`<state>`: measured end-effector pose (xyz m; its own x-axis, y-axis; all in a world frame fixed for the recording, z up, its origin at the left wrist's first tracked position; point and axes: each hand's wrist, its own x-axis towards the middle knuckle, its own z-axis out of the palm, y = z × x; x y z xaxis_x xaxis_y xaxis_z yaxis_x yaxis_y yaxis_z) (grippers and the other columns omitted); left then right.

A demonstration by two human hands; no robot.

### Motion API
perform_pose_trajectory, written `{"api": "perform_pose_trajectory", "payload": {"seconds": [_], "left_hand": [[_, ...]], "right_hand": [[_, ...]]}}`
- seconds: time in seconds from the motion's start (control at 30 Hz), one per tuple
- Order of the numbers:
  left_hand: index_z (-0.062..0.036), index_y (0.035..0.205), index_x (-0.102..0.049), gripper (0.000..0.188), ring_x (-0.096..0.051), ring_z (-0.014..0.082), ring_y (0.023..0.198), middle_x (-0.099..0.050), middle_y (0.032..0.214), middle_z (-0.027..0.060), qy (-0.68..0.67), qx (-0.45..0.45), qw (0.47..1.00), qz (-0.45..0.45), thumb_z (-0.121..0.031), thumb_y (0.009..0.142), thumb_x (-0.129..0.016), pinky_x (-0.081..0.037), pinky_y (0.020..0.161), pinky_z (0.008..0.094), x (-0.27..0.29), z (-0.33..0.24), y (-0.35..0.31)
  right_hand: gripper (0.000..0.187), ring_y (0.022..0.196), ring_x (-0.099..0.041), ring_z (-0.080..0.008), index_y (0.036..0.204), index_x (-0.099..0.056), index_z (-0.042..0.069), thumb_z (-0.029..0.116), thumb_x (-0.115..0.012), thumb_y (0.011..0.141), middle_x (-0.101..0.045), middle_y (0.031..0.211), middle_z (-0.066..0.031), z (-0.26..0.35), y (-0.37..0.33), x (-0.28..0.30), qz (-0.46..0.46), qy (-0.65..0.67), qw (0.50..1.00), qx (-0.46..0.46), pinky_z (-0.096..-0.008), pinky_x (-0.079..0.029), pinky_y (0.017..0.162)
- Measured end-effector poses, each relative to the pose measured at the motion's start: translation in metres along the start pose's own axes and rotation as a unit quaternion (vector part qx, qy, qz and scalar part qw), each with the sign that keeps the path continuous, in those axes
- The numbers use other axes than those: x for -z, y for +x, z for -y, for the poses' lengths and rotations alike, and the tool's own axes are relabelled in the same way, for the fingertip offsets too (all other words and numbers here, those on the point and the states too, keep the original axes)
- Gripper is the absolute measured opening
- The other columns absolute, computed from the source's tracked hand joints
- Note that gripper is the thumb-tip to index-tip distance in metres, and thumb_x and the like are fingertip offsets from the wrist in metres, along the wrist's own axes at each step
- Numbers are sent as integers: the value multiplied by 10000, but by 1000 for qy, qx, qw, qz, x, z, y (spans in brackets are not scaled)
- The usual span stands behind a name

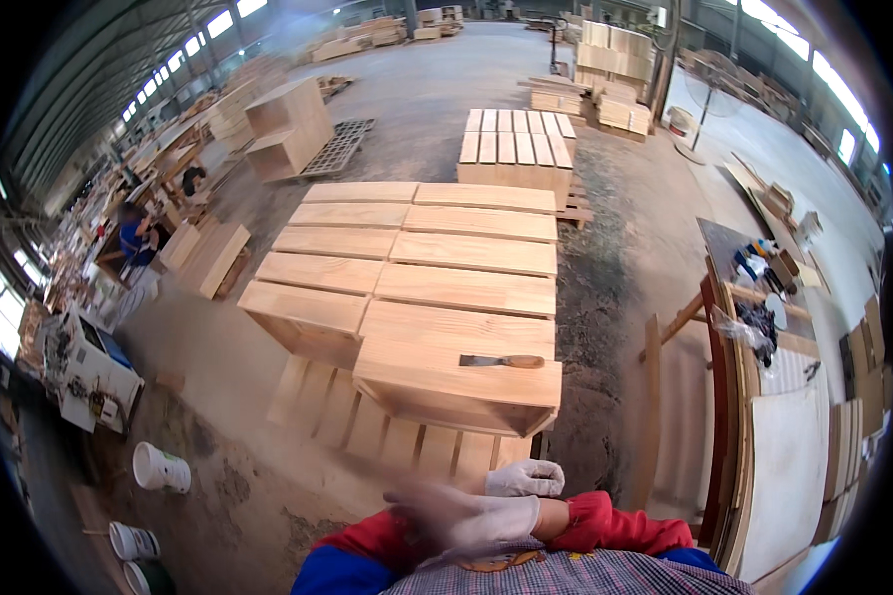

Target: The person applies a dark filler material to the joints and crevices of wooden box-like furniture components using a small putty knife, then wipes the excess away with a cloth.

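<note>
My left hand (523,479), in a white glove, is in front of the nearest wooden box with loosely bent fingers pointing right. A gap shows between thumb and fingers, and nothing is seen in them. My right hand (456,514), also in a white glove, crosses over my left forearm. Motion smears its fingers, so their grip and any touch on the red sleeve (367,536) cannot be made out. A putty knife (502,361) with a wooden handle lies on the nearest box of a block of pale wooden boxes (471,290), beyond both hands.
A slatted wooden pallet (367,426) supports the boxes. Buckets (161,468) stand on the floor at left. A workbench (789,397) with boards and bags runs along the right. Farther off are another box stack (514,149) and a seated person (136,235).
</note>
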<state>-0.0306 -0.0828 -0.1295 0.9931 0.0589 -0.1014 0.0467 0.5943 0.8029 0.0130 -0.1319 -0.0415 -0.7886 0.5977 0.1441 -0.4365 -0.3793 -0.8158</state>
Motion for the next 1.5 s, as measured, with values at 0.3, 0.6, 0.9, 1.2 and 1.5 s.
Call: {"api": "perform_pose_trajectory", "payload": {"seconds": [0.3,0.6,0.9,1.2,1.5], "left_hand": [[-39,866,-562,298,-386,8,537,-526,715,-33,-6,16,996,82,-330,872,-622,-277,451,161,-35,-25,53],[-66,1010,-598,338,-526,94,725,-565,767,16,112,117,975,-155,-381,897,-545,-441,653,224,42,9,-25],[-138,1019,-604,277,-602,164,699,-625,808,-5,-343,-285,717,-536,-380,893,-554,-518,659,324,291,-49,-239],[-153,1106,-592,427,-580,253,1006,-625,1088,42,-309,-326,601,-662,-422,786,-674,-484,852,443,432,-100,-234],[-100,1144,-569,447,-563,279,1067,-618,1115,89,-335,-314,683,-568,-381,808,-659,-463,915,470,426,-92,-268]], "right_hand": [[343,1267,-340,-363,1088,-590,62,240,-642,799,-460,1279,-185,52,-16,-7,-174,-610,739,227,-494,-233,1056],[374,1009,-548,-352,1148,-532,5,45,-596,782,-586,1036,-178,49,5,79,-418,-660,621,62,-415,-448,857],[418,1148,-462,-283,1188,-523,113,131,-565,773,-540,1162,-85,4,-7,203,-418,-776,425,-209,-481,-295,1026],[332,911,-524,-318,1003,-613,97,7,-591,684,-535,920,-130,8,3,190,-497,-636,549,-220,-394,-431,809],[301,827,-547,-300,997,-583,10,-1,-591,697,-532,890,-153,-22,6,178,-568,-514,632,-118,-339,-450,733]]}}
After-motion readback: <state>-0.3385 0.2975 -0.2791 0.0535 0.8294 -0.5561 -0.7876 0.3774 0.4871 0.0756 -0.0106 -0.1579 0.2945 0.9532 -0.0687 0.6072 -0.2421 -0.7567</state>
